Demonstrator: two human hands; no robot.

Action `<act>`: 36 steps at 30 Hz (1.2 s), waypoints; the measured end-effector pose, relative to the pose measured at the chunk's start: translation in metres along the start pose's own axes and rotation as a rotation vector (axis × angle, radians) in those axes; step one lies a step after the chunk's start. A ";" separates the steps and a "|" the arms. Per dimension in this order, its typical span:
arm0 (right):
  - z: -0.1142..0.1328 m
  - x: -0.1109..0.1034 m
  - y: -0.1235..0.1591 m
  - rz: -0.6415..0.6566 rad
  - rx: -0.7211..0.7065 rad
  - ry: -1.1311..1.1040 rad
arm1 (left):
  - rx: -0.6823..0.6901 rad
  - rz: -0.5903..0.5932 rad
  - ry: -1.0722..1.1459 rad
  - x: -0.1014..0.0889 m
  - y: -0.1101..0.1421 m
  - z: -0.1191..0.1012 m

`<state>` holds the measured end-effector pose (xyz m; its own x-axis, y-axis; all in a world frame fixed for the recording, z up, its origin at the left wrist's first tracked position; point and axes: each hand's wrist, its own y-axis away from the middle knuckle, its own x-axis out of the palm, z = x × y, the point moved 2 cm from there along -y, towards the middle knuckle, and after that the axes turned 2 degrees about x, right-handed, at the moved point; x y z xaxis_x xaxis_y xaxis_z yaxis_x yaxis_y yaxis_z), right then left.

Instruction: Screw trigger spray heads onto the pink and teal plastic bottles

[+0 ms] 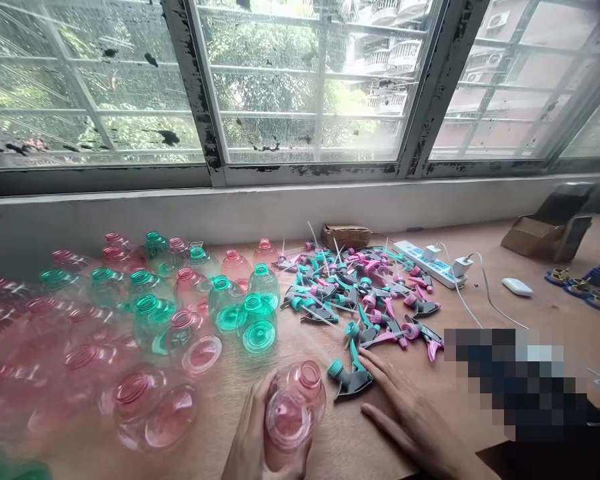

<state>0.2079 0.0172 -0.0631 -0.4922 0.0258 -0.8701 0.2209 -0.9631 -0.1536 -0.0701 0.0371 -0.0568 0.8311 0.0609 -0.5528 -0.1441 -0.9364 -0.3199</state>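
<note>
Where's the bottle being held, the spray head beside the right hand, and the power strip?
Held bottle (296, 405): head view, on its pink body.
Spray head (356, 383): head view, on its gray body.
Power strip (425, 262): head view, on its top face.

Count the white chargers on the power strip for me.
2. One charger sits near the middle of the power strip; the other charger is to its right, toward the strip's nearer end. None seem hidden.

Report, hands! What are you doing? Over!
Left hand: gripping uncapped, clear pink plastic bottle. Right hand: open, fingertips at or near teal-and-grey plastic spray head. Heaped pink-and-teal spray heads beyond.
</note>
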 end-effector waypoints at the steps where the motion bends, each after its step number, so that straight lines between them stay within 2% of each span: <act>1: 0.001 0.000 0.000 0.000 -0.028 -0.001 | -0.006 -0.034 -0.010 -0.002 -0.001 -0.003; 3: 0.002 -0.002 0.000 -0.019 -0.126 -0.007 | -0.081 -0.094 0.007 -0.006 -0.002 -0.008; 5: -0.004 -0.005 0.001 -0.154 -0.166 0.013 | -0.197 -0.129 0.094 -0.008 -0.002 -0.011; 6: -0.011 -0.006 0.001 -0.270 -0.120 0.044 | -0.244 -0.142 0.143 -0.008 -0.002 -0.012; 8: -0.031 -0.008 0.003 -0.526 0.105 0.144 | -0.288 -0.163 0.213 -0.008 -0.002 -0.014; 9: -0.042 -0.008 0.004 -0.615 0.241 0.202 | -0.288 -0.165 0.232 -0.008 -0.003 -0.015; 10: -0.052 -0.006 0.005 -0.643 0.349 0.257 | -0.280 -0.160 0.244 -0.007 -0.003 -0.015; 11: -0.060 -0.005 0.005 -0.628 0.410 0.300 | -0.262 -0.149 0.249 -0.005 -0.004 -0.014; 13: -0.070 -0.001 0.005 -0.570 0.428 0.346 | -0.207 -0.119 0.231 -0.003 -0.006 -0.012; 18: -0.069 -0.003 0.004 -0.540 0.433 0.275 | -0.136 -0.112 0.130 -0.003 -0.008 -0.010; 21: -0.070 -0.005 0.003 -0.523 0.423 0.179 | -0.166 -0.118 0.189 -0.002 -0.008 -0.012; 24: -0.070 -0.009 0.005 -0.507 0.388 0.094 | -0.247 -0.144 0.338 -0.003 -0.006 -0.015; 27: -0.065 -0.017 0.010 -0.563 0.388 -0.012 | -0.279 -0.154 0.426 -0.006 -0.005 -0.015; 31: -0.054 -0.027 0.020 -0.732 0.412 -0.101 | -0.256 -0.084 0.416 -0.012 -0.005 -0.014; 33: -0.048 -0.027 0.021 -0.750 0.366 -0.127 | -0.254 -0.067 0.412 -0.015 -0.005 -0.014; 36: -0.041 -0.025 0.019 -0.670 0.213 -0.175 | -0.239 -0.095 0.439 -0.016 -0.004 -0.015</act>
<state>0.2590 0.0097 -0.0636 -0.5962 0.6025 -0.5307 -0.3355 -0.7875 -0.5170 -0.0744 0.0348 -0.0351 0.9894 0.0466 -0.1378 0.0271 -0.9898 -0.1401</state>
